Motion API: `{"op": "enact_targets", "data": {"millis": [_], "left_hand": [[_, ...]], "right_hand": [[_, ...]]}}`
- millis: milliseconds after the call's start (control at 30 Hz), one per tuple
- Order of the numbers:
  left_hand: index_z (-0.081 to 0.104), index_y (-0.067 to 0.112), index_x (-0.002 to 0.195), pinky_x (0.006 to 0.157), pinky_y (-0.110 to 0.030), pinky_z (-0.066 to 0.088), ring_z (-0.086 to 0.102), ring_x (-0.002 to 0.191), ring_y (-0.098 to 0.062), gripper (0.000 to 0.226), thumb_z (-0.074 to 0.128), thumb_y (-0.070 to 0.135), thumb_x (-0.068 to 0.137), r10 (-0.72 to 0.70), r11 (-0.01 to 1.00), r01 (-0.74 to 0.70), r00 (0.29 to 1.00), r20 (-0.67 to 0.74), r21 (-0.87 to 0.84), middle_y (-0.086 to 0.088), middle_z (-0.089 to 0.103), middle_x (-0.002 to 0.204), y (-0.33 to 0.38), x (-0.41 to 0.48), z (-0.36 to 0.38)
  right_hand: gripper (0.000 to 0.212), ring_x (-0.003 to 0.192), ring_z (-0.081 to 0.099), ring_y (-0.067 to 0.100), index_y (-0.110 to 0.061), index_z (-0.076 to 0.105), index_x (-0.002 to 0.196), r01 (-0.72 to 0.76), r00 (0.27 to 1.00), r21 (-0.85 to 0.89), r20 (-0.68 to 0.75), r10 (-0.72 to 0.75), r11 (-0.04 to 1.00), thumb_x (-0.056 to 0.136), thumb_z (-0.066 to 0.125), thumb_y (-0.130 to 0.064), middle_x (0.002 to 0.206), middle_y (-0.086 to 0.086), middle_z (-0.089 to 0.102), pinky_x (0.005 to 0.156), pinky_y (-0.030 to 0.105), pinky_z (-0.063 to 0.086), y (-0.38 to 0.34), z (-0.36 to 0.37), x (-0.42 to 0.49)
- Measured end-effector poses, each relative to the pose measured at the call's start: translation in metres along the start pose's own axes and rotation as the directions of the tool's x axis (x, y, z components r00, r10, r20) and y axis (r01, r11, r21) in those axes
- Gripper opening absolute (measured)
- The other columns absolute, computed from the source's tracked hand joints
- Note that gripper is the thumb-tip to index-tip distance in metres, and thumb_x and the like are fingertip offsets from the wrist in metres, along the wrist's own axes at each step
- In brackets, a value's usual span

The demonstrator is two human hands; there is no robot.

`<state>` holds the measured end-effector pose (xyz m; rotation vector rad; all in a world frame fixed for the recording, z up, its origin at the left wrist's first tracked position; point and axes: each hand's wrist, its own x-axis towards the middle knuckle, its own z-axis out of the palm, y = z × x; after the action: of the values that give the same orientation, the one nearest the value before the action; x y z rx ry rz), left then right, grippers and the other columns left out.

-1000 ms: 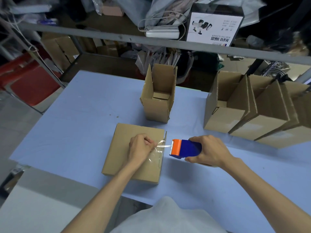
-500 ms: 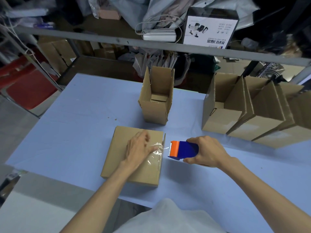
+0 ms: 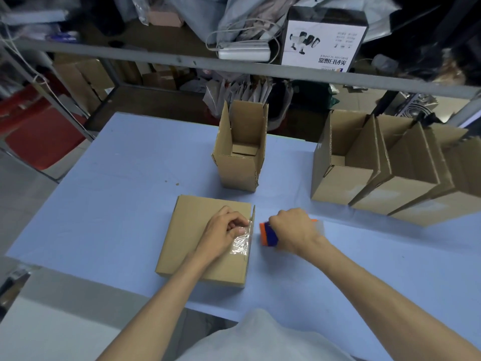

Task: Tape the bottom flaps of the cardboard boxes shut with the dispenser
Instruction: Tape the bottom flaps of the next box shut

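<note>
A closed cardboard box (image 3: 187, 235) lies flat on the blue table (image 3: 104, 204) in front of me. A crinkled strip of clear tape (image 3: 240, 244) is stuck along its top near the right edge. My left hand (image 3: 221, 233) rests on the box with its fingers curled, pinching the tape at that edge. My right hand (image 3: 294, 230) grips the blue and orange tape dispenser (image 3: 266, 234) just right of the box, down near the table. The hand covers most of the dispenser.
An open, upright cardboard box (image 3: 239, 175) stands just behind the flat one. A row of several open boxes (image 3: 341, 183) leans together at the right. A metal shelf rail (image 3: 156, 62) crosses the back, with a white product box (image 3: 322, 40) and clutter above it.
My left hand went from flat on the tape to curled at the box's right edge. My right hand has turned and lowered the dispenser close beside the box.
</note>
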<state>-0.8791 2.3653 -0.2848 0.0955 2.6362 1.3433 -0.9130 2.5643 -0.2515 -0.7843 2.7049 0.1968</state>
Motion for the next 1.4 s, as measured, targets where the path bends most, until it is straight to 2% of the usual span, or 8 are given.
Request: {"op": "enact_targets", "data": {"millis": [267, 467, 600, 767, 1000, 1067, 1233, 1400], "left_hand": [[0.063, 0.022, 0.115, 0.088, -0.029, 0.032, 0.038, 0.119, -0.023, 0.026, 0.046, 0.016, 0.096, 0.061, 0.835, -0.181, 0.969, 0.239, 0.519, -0.003, 0.044, 0.129, 0.009, 0.004, 0.007], [0.054, 0.037, 0.125, 0.07, -0.028, 0.029, 0.043, 0.103, -0.024, 0.048, 0.046, 0.006, 0.089, 0.047, 0.799, -0.222, 0.95, 0.31, 0.559, 0.004, 0.035, 0.099, 0.015, 0.01, 0.007], [0.051, 0.028, 0.135, 0.089, -0.025, 0.042, 0.046, 0.106, -0.016, 0.048, 0.056, 0.013, 0.09, 0.071, 0.946, -0.097, 0.993, 0.094, 0.308, 0.004, 0.045, 0.11, 0.013, 0.016, 0.0], [0.04, 0.021, 0.142, 0.115, -0.037, 0.018, 0.033, 0.131, -0.024, 0.07, 0.064, 0.045, 0.081, -0.072, 0.828, -0.009, 0.99, 0.123, 0.561, -0.001, 0.042, 0.137, 0.018, 0.039, 0.007], [0.059, 0.03, 0.111, 0.09, -0.032, 0.03, 0.049, 0.105, -0.022, 0.048, 0.072, 0.032, 0.065, -0.07, 0.859, 0.063, 0.998, -0.006, 0.509, 0.005, 0.057, 0.106, 0.049, 0.05, -0.006], [0.058, 0.039, 0.103, 0.086, -0.031, 0.028, 0.051, 0.1, -0.012, 0.049, 0.074, 0.035, 0.057, -0.078, 0.934, 0.129, 0.983, -0.163, 0.334, 0.018, 0.059, 0.1, 0.063, 0.043, -0.027], [0.061, 0.034, 0.096, 0.073, -0.031, 0.048, 0.061, 0.085, -0.016, 0.054, 0.08, 0.031, 0.045, -0.335, 0.894, 0.214, 0.903, -0.269, -0.393, 0.005, 0.065, 0.093, 0.074, 0.021, -0.072], [0.064, 0.027, 0.089, 0.061, -0.033, 0.055, 0.066, 0.066, -0.014, 0.043, 0.076, 0.034, 0.049, -0.384, 0.883, 0.259, 0.878, -0.286, -0.392, 0.007, 0.071, 0.078, 0.055, -0.005, -0.083]], "right_hand": [[0.046, 0.079, 0.061, 0.023, -0.023, 0.054, 0.105, -0.198, 0.975, 0.132, -0.076, 0.209, 0.971, 0.072, 0.065, -0.052, 0.091, 0.0, 0.06, 0.056, 0.026, 0.031, 0.026, 0.009, -0.024], [0.059, 0.092, 0.052, 0.029, -0.017, 0.029, 0.143, -0.247, 0.951, 0.276, -0.116, 0.287, 0.929, 0.092, 0.055, -0.032, 0.108, 0.011, 0.05, 0.073, 0.037, 0.048, 0.036, 0.031, -0.026], [0.039, 0.108, 0.056, 0.023, -0.024, 0.046, 0.131, -0.179, 0.929, 0.607, -0.155, 0.336, 0.774, 0.099, 0.037, -0.044, 0.12, 0.003, 0.056, 0.091, 0.041, 0.047, 0.02, 0.049, -0.021], [0.053, 0.098, 0.051, 0.028, -0.018, 0.029, 0.142, -0.266, 0.941, 0.47, -0.063, 0.332, 0.842, 0.093, 0.046, -0.011, 0.118, 0.012, 0.046, 0.082, 0.037, 0.047, 0.009, 0.083, -0.014], [0.042, 0.099, 0.047, 0.034, -0.009, 0.054, 0.125, -0.282, 0.892, 0.392, -0.229, 0.389, 0.876, 0.084, 0.061, -0.019, 0.116, 0.017, 0.05, 0.082, 0.036, 0.035, 0.004, 0.058, -0.018], [0.036, 0.095, 0.05, 0.027, -0.013, 0.059, 0.116, -0.234, 0.873, 0.572, -0.233, 0.429, 0.786, 0.088, 0.061, -0.035, 0.107, 0.01, 0.054, 0.077, 0.031, 0.035, -0.001, 0.043, -0.029], [0.058, 0.112, 0.052, 0.005, -0.034, 0.048, 0.135, -0.141, 0.879, 0.98, 0.058, 0.472, 0.142, 0.084, 0.061, -0.056, 0.124, -0.011, 0.056, 0.092, 0.024, 0.038, -0.014, -0.003, -0.036], [0.08, 0.109, 0.05, 0.009, -0.03, 0.034, 0.144, -0.1, 0.817, 0.992, 0.035, 0.576, 0.081, 0.076, 0.076, -0.042, 0.135, -0.004, 0.045, 0.084, 0.016, 0.042, -0.023, -0.036, -0.023]]}}
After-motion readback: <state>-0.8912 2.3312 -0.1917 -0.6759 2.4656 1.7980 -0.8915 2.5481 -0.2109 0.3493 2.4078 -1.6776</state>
